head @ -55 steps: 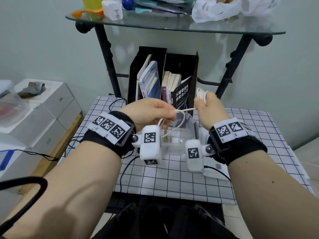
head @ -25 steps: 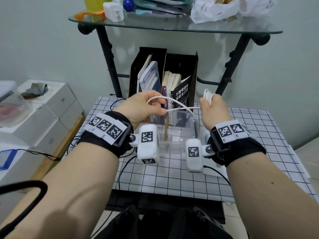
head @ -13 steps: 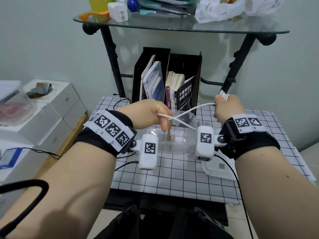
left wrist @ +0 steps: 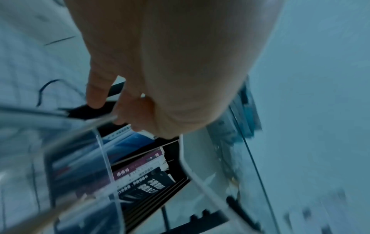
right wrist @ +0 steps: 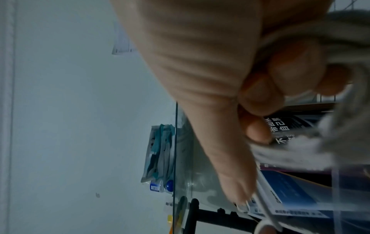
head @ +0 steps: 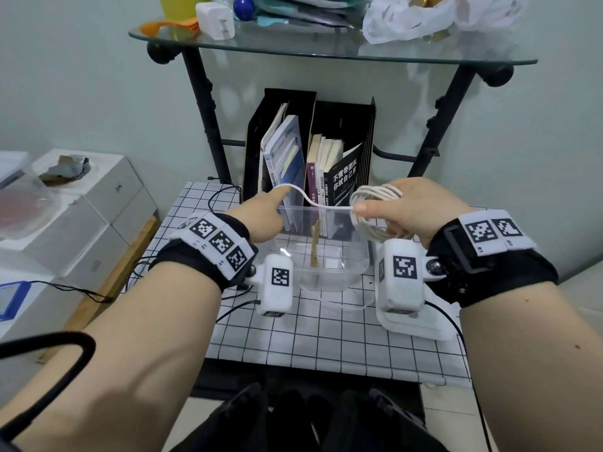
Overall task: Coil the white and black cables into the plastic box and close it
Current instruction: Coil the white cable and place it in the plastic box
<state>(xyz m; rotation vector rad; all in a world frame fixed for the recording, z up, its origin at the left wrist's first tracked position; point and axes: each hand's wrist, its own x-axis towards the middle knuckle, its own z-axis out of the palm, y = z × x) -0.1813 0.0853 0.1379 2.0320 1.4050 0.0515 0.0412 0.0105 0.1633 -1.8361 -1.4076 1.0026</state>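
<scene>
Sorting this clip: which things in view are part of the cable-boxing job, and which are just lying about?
Job:
- white cable, coiled in right hand
- left hand feeding its free end
- clear plastic box, open
- box lid

Lying about:
- books
- white charger
- white cartons

head view downward, wrist views close, sideways

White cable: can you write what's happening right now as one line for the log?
step: coiling | white cable: loops round right hand, tail held by left hand | plastic box: open, no cable inside
</scene>
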